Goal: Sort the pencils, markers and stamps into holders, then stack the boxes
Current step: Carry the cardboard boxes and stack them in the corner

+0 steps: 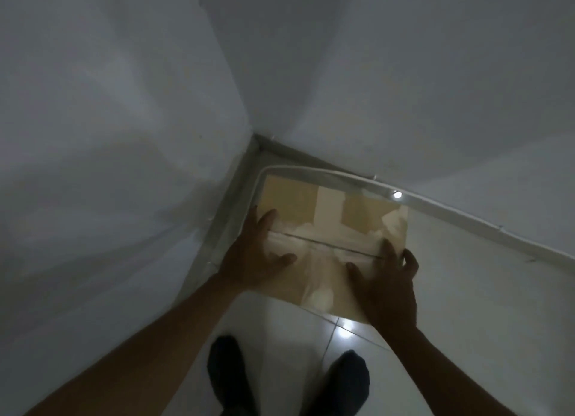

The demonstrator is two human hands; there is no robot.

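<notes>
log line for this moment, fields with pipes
stage: stacking boxes | left hand: on cardboard box, left side | right hand: on box, right side | place: floor corner by white walls

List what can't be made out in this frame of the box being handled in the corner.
- Box contents: head view, flaps closed.
- What lies beneath the box: only a pale rim shows; the box covers the rest.
- Left hand and right hand palms: pressed against the box, so the grip is unclear.
- Pencils, markers, stamps, holders: none in frame.
- Box print: too dim and blurred.
- Feet: cut off at the bottom edge.
</notes>
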